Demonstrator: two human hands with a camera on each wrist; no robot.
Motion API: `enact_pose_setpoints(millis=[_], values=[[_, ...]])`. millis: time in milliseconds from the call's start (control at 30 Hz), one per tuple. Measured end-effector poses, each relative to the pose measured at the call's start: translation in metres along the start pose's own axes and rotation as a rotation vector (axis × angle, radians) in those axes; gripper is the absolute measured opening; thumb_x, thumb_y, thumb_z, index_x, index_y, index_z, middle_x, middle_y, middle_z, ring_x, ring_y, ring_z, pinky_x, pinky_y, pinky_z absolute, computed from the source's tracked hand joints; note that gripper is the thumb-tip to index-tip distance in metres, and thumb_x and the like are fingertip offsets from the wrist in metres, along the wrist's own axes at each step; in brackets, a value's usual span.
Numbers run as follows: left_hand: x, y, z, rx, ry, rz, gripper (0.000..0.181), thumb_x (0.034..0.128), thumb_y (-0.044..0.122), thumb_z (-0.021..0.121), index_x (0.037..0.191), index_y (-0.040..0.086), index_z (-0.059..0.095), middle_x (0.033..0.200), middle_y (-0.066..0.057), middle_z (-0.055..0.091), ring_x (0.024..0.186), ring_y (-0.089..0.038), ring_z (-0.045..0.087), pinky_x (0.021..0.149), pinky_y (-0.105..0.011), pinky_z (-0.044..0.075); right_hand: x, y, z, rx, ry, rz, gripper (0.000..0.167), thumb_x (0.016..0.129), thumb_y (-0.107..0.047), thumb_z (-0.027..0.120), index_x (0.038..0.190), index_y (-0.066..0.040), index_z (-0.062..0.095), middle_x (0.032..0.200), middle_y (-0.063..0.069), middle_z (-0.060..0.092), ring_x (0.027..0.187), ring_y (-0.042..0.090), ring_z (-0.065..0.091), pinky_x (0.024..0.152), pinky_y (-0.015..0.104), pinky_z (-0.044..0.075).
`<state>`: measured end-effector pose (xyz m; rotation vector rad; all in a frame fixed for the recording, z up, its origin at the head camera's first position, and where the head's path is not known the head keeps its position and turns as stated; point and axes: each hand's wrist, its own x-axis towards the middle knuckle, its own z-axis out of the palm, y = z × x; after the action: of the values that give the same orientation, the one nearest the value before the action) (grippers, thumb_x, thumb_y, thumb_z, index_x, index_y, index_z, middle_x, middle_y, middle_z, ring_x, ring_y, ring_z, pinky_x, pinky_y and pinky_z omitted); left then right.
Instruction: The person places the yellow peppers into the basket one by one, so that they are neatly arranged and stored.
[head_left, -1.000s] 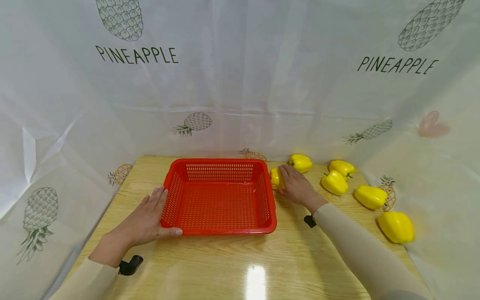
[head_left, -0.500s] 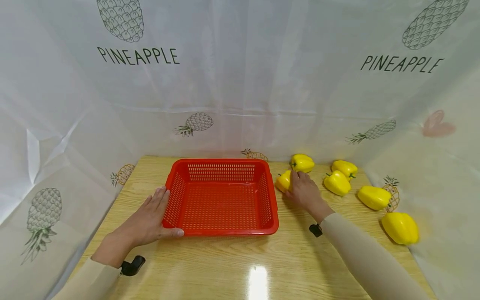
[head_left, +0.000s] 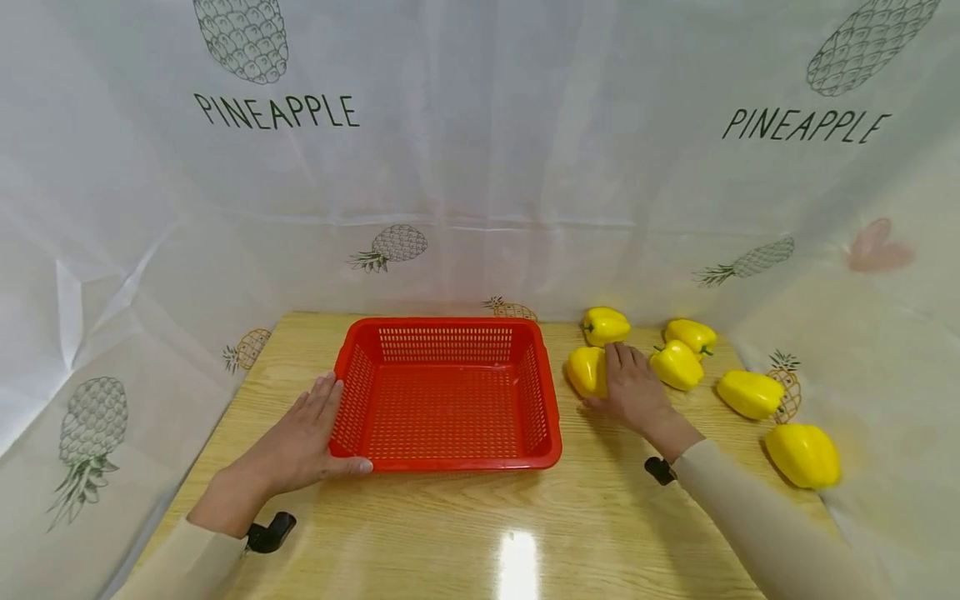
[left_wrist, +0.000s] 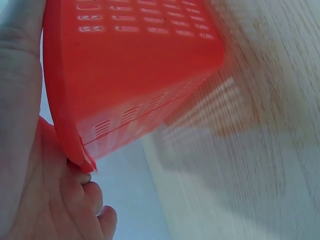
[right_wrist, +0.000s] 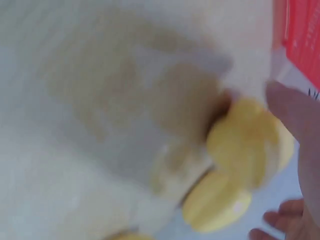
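A red plastic basket (head_left: 446, 464) with slotted walls stands on the wooden table. My left hand (head_left: 292, 442) rests against its left side, fingers straight along the side rim and thumb at the front-left corner. The left wrist view shows the basket's corner (left_wrist: 125, 65) against that hand. Right of the basket, my right hand (head_left: 637, 387) holds a yellow bell pepper (head_left: 585, 372) between thumb and fingers, partly hiding it. In the blurred right wrist view, the thumb (right_wrist: 295, 110) is beside yellow peppers.
Behind the held pepper lies another yellow pepper (head_left: 606, 325). Several more lie to the right, among them a pair (head_left: 677, 365) close together and one near the table's right edge (head_left: 802, 456). A white pineapple-print sheet (head_left: 480, 167) encloses the table (head_left: 420, 533) at back and sides.
My right hand and the yellow bell pepper have moved right and slightly nearer, away from the basket's side. The left hand and basket stay together, almost unmoved.
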<state>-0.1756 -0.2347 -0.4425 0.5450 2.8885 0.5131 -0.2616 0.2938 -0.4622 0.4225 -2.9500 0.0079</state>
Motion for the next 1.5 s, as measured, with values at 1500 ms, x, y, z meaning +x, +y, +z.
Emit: enact_pose_setpoints(millis=[1500], values=[[0.002, 0.006, -0.001, 0.003, 0.016, 0.020, 0.142, 0.0779, 0.087, 0.067, 0.164, -0.012, 0.012, 0.173, -0.033, 0.008, 0.160, -0.051, 0.010, 0.127, -0.070, 0.014, 0.027, 0.013, -0.020, -0.203, 0.011, -0.239, 0.110, 0.074, -0.049, 0.094, 0.147, 0.012, 0.039, 0.140, 0.031, 0.055, 0.130, 0.047, 0.055, 0.110, 0.062, 0.048]])
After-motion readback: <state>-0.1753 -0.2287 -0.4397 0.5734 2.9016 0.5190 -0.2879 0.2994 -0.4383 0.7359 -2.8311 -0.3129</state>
